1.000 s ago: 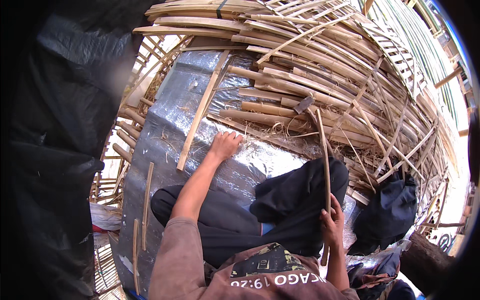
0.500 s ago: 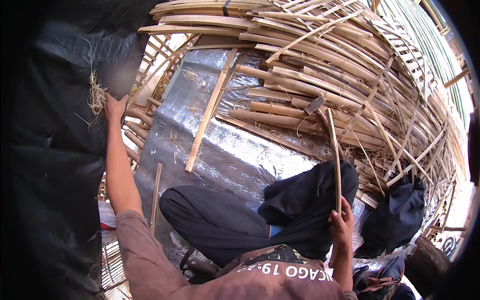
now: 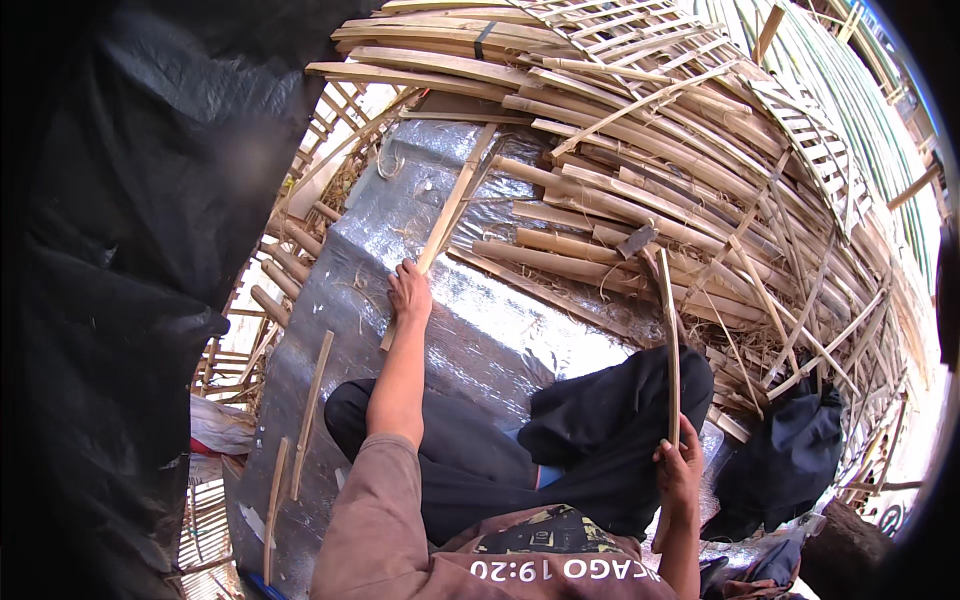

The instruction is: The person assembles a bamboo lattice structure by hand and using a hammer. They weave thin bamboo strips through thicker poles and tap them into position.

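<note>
My left hand is closed around the lower part of a flat bamboo strip, which slants up and away over a silvery sheet. Beside that strip runs a second, darker one, partly covered. Over my right knee, my right hand grips the near end of a slim bamboo stick between thumb and fingers. Its far end points at the bamboo pile. Close to that end lies a dull grey block-like piece whose kind I cannot make out.
Split bamboo lengths are heaped at the far right, with woven lattice on top. A black plastic sheet hangs at the left. Two short strips lie left of my knee. A dark cloth bag rests at the right.
My left hand has come back right from the black sheet, where it was at a tuft of fibres, and now grips the flat bamboo strip. The right hand still holds its stick.
</note>
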